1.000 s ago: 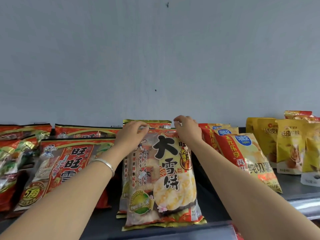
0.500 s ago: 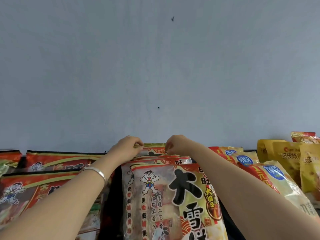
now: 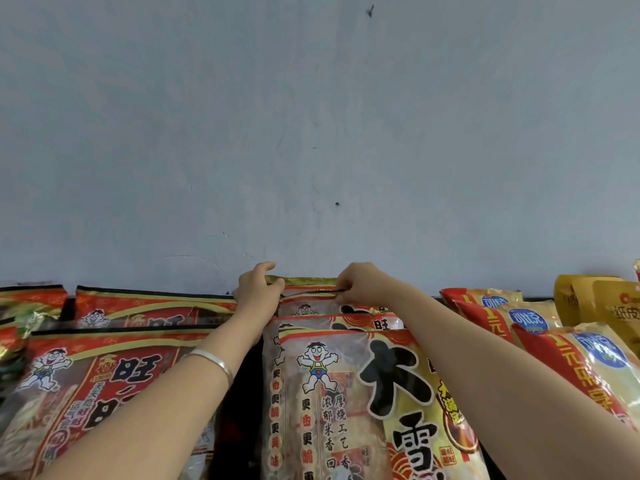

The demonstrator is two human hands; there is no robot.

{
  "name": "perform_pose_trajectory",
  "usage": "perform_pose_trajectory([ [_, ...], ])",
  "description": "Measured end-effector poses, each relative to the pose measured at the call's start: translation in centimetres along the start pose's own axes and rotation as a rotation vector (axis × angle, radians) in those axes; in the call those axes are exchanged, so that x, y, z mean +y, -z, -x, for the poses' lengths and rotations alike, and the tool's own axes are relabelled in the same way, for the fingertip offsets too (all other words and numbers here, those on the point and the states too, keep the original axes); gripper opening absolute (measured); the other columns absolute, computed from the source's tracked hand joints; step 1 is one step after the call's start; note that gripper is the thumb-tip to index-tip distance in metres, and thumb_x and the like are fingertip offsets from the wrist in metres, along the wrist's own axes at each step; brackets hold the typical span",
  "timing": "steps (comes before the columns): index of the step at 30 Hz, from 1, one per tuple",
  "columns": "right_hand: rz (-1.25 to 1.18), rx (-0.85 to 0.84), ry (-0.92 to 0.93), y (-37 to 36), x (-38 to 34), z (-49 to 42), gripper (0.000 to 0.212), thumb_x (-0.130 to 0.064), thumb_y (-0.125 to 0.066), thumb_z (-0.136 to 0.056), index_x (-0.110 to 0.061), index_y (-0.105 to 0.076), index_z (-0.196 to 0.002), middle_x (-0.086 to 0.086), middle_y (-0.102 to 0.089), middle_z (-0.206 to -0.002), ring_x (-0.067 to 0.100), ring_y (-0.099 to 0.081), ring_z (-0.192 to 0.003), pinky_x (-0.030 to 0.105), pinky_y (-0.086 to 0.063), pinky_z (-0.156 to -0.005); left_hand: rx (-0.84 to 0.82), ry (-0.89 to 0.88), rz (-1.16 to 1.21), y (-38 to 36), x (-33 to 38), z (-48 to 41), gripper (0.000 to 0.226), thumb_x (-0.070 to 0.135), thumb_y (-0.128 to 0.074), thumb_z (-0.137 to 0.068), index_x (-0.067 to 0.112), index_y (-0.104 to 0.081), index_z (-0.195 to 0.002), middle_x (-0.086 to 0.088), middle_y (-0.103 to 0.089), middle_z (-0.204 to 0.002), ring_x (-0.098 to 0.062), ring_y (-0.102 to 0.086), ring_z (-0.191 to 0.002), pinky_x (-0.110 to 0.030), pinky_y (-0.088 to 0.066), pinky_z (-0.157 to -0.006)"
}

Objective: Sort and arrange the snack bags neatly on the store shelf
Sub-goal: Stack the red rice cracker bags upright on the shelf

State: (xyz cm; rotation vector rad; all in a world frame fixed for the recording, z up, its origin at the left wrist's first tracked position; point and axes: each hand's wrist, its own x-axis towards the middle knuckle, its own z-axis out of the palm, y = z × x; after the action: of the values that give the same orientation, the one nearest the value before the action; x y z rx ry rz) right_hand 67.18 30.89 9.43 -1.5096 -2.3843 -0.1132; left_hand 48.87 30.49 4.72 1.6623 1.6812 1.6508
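"Where are your fingers right now?"

"Both sets are clamped. The fingers [image 3: 273, 289] of my left hand [image 3: 258, 292] are curled over the top left corner of the back bag [image 3: 308, 281], thumb sticking up. My right hand [image 3: 360, 285] pinches the top seam near the right corner, fingertips [image 3: 341, 295] folded down over the edge. I can't tell whether the next bag forward is caught in that pinch too."

"And where does that bag sit?"

"At the back edge of the shelf, upright against the grey wall [image 3: 311, 133]. It is the last in a row of rice cracker bags that lean one in front of the other. The front bag [image 3: 363, 410] of that row is closest to me, between my forearms, with a cartoon boy and big black characters on it."

"What's around the row?"

"On my left wrist there's a silver bracelet [image 3: 211, 358]. Under that arm, toward the shelf's left end, the red bags [image 3: 104, 375] lie overlapped, with a dark gap between them and my row. Just beside the row on the right stand the chip bags [image 3: 571, 358], red and pale yellow with a blue oval logo. Beyond them, toward the right end, are the yellow bags [image 3: 616, 306]. The shelf board itself is hidden under all this."
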Motion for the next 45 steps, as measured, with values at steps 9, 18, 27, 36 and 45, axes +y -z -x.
perform_pose_trajectory([
  [9,-0.069,-0.067,-0.019,-0.6,-0.2,0.0,0.025,-0.023,-0.063,-0.089,-0.014,-0.053,-0.068,0.001,-0.051,-0.070,0.016,-0.046,-0.067,0.026,-0.036,-0.059,-0.023,-0.011,0.160,-0.2,-0.8,1.4,0.041,0.018,-0.042,-0.099,0.015,-0.039,-0.140,-0.009,-0.041,-0.143,-0.026,-0.041,-0.129,-0.037,-0.038,-0.104],
  [18,-0.116,0.065,0.136,-0.1,-2.6,1.4,0.028,-0.025,-0.057,-0.093,-0.011,-0.065,-0.117,0.005,-0.062,-0.117,0.016,-0.053,-0.096,0.025,-0.040,-0.082,-0.033,-0.001,0.215,0.6,-0.8,3.9,0.036,0.021,-0.049,-0.097,0.015,-0.049,-0.133,-0.004,-0.050,-0.132,-0.022,-0.049,-0.121,-0.032,-0.042,-0.096],
  [27,-0.065,0.087,0.350,-1.3,-8.8,3.5,0.024,-0.029,-0.055,-0.091,-0.020,-0.068,-0.110,-0.001,-0.066,-0.112,0.021,-0.060,-0.104,0.036,-0.051,-0.084,0.096,-0.134,-0.128,5.8,-0.7,9.2,0.022,0.014,-0.052,-0.095,0.014,-0.063,-0.114,0.003,-0.061,-0.112,-0.009,-0.054,-0.101,-0.017,-0.040,-0.079],
  [36,-0.005,-0.061,0.593,-5.3,-18.8,5.8,0.032,-0.037,-0.052,-0.094,-0.021,-0.063,-0.120,0.002,-0.064,-0.116,0.022,-0.060,-0.105,0.039,-0.053,-0.084,0.162,-0.015,-0.427,14.5,-4.9,15.6,0.026,0.015,-0.054,-0.093,0.018,-0.063,-0.117,0.002,-0.058,-0.122,-0.014,-0.051,-0.118,-0.028,-0.039,-0.099],
  [45,-0.063,-0.050,0.645,-7.4,-28.1,7.5,0.028,-0.035,-0.048,-0.093,-0.018,-0.066,-0.106,0.001,-0.066,-0.100,0.023,-0.062,-0.091,0.044,-0.056,-0.078,0.222,-0.023,-0.590,22.9,-7.4,18.6,0.029,0.019,-0.052,-0.095,0.016,-0.059,-0.123,-0.003,-0.055,-0.121,-0.019,-0.051,-0.113,-0.028,-0.041,-0.091],
])
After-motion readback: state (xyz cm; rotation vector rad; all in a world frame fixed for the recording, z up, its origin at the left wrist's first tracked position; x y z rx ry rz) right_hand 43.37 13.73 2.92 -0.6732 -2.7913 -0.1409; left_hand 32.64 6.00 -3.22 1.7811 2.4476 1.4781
